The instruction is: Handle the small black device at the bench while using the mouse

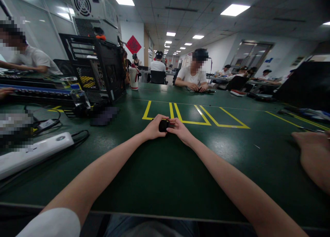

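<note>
Both my arms reach forward over the dark green table (165, 175). My left hand (154, 127) and my right hand (180, 128) meet around a small black object (163, 125), fingers curled on it from either side. The object sits low, at or just above the table surface, near the front of the yellow taped outlines (196, 116). Most of the object is hidden by my fingers, so I cannot make out what it is.
An open black computer case (96, 66) with a power supply (90, 10) on top stands at the left, with cables and a white power strip (33, 152). Another person's hand (313, 151) rests at the right edge. A seated person (193, 77) works across the table.
</note>
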Motion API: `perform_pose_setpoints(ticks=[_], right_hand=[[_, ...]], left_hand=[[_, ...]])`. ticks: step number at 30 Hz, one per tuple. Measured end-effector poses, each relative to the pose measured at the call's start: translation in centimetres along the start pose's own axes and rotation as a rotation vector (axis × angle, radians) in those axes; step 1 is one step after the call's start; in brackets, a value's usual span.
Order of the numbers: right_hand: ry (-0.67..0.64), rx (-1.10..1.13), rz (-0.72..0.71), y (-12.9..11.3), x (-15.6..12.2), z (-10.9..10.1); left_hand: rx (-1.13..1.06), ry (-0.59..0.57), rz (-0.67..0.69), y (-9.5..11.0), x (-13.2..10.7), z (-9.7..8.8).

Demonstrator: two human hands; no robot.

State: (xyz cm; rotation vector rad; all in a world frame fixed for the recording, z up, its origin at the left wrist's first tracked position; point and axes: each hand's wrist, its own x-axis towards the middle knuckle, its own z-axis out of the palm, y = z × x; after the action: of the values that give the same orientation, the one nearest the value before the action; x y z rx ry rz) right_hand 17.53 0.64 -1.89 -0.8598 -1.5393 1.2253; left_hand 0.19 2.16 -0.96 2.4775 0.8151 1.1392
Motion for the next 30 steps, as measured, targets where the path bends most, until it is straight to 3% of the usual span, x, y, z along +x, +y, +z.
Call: perform_pose_setpoints(ticks=[10, 20, 30], right_hand=[[0.055, -0.059, -0.009, -0.37, -0.2, 0.26], [-0.034, 0.023, 0.007, -0.51, -0.37, 0.21], [0.054, -0.024, -0.019, -0.42, -0.13, 0.4]], left_hand=[[-0.006, -0.017, -0.009, 0.36, -0.02, -0.24], [0.012, -0.022, -0.007, 0.48, -0.04, -0.35], [0.015, -0.011, -0.007, 0.22, 0.0, -0.12]])
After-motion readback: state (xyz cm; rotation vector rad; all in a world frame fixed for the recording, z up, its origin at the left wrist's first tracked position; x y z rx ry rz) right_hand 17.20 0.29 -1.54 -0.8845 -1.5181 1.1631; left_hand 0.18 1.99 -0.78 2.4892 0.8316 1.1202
